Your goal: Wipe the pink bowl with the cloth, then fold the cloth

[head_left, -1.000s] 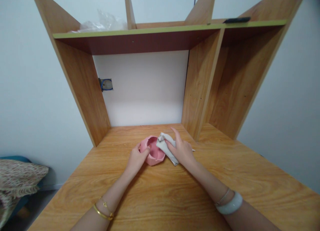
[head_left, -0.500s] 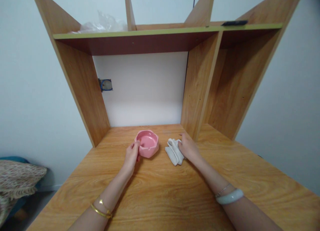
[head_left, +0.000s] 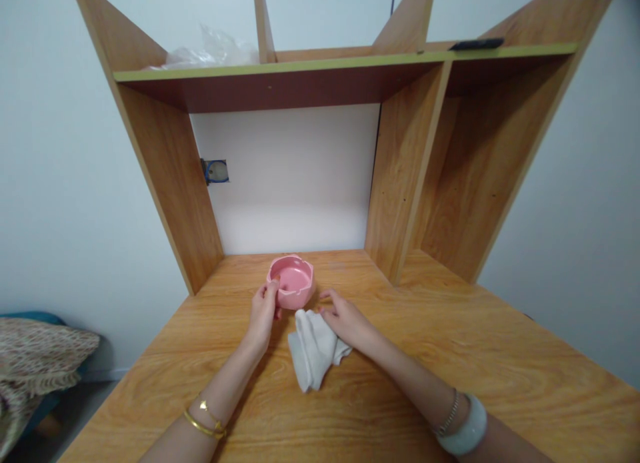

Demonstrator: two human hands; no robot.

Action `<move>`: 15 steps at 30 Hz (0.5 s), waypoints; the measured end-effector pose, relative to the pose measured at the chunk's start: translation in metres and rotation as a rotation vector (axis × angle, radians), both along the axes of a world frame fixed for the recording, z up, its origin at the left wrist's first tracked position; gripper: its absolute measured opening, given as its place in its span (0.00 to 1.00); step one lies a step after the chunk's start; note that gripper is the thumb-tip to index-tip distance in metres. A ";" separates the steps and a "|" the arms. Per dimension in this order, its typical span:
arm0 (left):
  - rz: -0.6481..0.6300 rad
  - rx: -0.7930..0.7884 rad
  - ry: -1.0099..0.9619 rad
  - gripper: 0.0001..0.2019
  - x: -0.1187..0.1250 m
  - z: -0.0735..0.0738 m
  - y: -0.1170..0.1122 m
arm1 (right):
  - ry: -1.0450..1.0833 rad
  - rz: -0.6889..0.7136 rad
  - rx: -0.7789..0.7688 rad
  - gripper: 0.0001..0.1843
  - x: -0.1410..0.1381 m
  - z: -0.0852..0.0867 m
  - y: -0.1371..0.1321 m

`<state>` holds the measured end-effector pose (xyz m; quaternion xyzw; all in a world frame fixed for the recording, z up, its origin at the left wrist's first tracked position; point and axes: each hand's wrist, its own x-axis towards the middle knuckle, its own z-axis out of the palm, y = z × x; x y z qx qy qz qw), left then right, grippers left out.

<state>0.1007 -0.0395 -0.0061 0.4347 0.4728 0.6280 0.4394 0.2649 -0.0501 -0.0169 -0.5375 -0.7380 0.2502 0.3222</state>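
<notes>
A pink ashtray (head_left: 301, 297) with notches in its rim is gripped at its left side by my left hand (head_left: 263, 313), the thumb over the rim. It is tilted a little toward me above the wooden desk. Just in front of it, a folded pale grey cloth (head_left: 314, 349) hangs from my right hand (head_left: 345, 319). The thumb and some fingers pinch the cloth's upper edge, while the index finger points out toward the ashtray. Cloth and ashtray are close together; whether they touch I cannot tell.
The wooden desk (head_left: 240, 409) carries a shelf unit with upright panels (head_left: 400, 183). On its upper shelf lie a clear plastic bag (head_left: 213, 49) and a dark flat object (head_left: 477, 44). An open wall socket box (head_left: 217, 171) shows at the back left. A woven fabric (head_left: 45, 349) is at the far left.
My right hand has moved left and toward me with the cloth, which now hangs more unfolded in front of the ashtray. My left hand keeps its hold on the ashtray, almost in place.
</notes>
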 end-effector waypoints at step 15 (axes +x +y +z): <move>-0.161 -0.025 0.017 0.24 0.011 -0.004 -0.004 | 0.378 -0.045 0.017 0.25 0.003 0.011 0.004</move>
